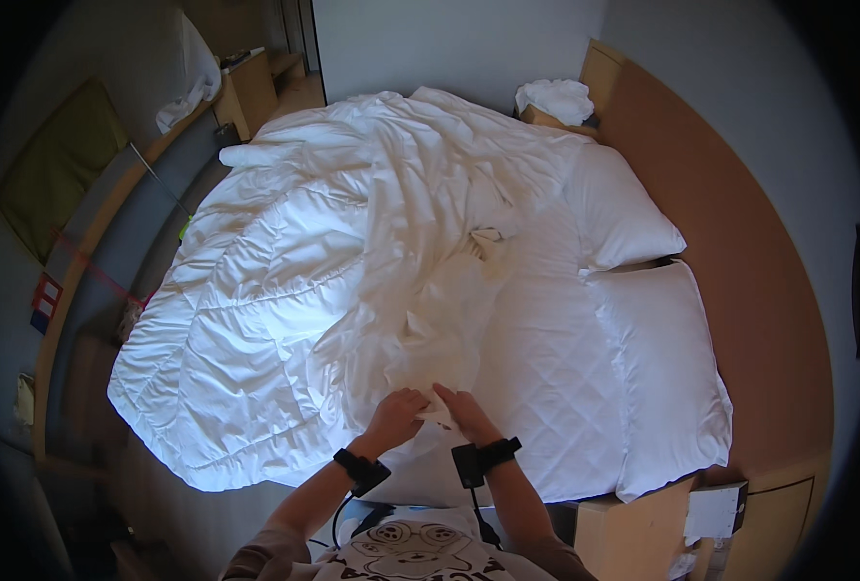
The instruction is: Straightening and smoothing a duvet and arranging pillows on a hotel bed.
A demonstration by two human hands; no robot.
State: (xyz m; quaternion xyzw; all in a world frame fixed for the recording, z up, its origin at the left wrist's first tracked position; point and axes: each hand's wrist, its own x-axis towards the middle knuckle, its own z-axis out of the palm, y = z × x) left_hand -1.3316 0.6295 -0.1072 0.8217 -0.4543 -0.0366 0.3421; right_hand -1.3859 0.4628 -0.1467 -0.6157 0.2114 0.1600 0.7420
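Observation:
At the near side of the bed, my left hand [398, 417] is closed on the edge of a thin white duvet cover [440, 344]. Just beside it, my right hand [468, 414] pinches the same cloth, a small fold showing between the two. The cover runs loose and rumpled from my hands up the middle of the bed. To its left spreads a thick white duvet [241, 320], stitched and puffy, partly overlapped by the cover. The fingertips of both hands are partly hidden in the fabric.
Two white pillows [667, 378] lie along the right side against a brown headboard [769, 261]. A wooden nightstand [633, 537] stands at the near right. Crumpled white cloth [556, 101] sits at the far right corner. A long shelf [57, 339] curves along the left wall.

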